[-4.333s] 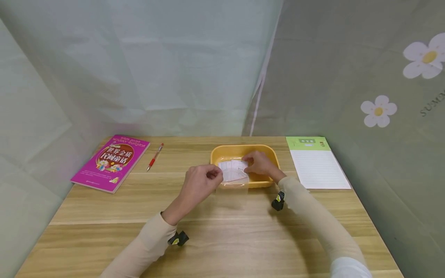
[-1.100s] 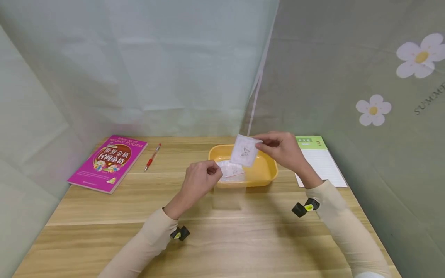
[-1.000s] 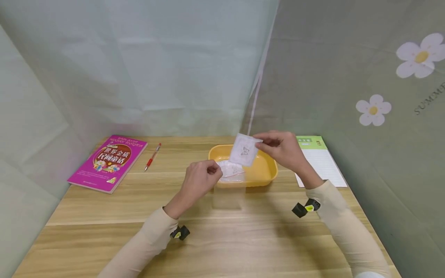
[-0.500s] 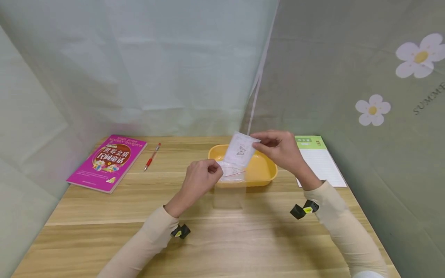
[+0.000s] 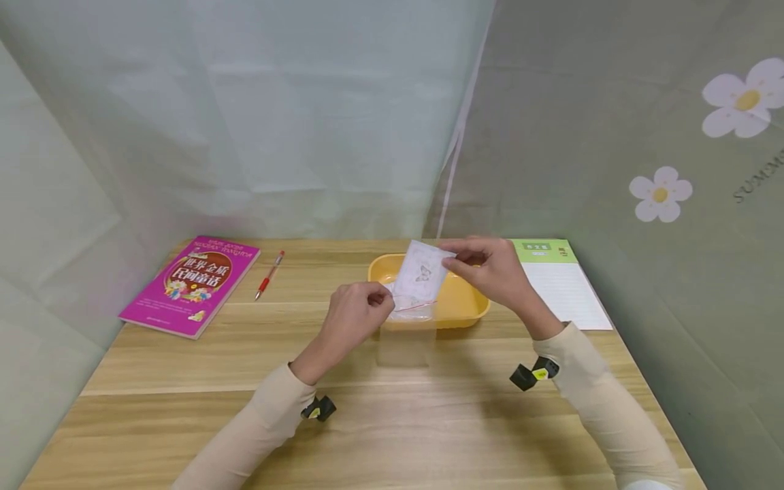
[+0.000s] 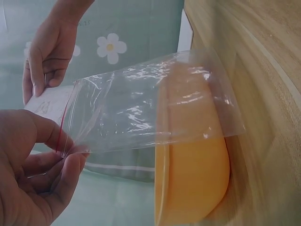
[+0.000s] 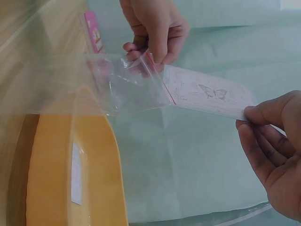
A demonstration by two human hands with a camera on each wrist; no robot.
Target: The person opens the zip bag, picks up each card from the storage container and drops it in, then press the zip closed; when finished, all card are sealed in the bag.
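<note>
My left hand (image 5: pixel 358 316) pinches the top corner of a clear zip bag (image 6: pixel 127 113) with a red line along its mouth. The bag hangs in front of a yellow tray (image 5: pixel 471 299) and looks flat, with nothing inside its lower part. In my right hand (image 5: pixel 493 272), thumb and fingers pinch the far end of a white card (image 7: pixel 207 92) printed with a butterfly. The card is tilted, its near end right at the bag's mouth by the red line. In the right wrist view, a white piece (image 7: pixel 76 174) lies inside the tray.
A pink book (image 5: pixel 192 286) lies at the back left of the wooden table (image 5: pixel 392 422), with a red pen (image 5: pixel 269 275) beside it. A lined writing pad (image 5: pixel 563 292) with a green header is at the right. Pale cloth walls (image 5: pixel 275 122) surround the table.
The right hand has lifted the butterfly card out of the tray area, then brought it down and left to the bag's mouth. The left hand has stayed almost still, pinching the bag.
</note>
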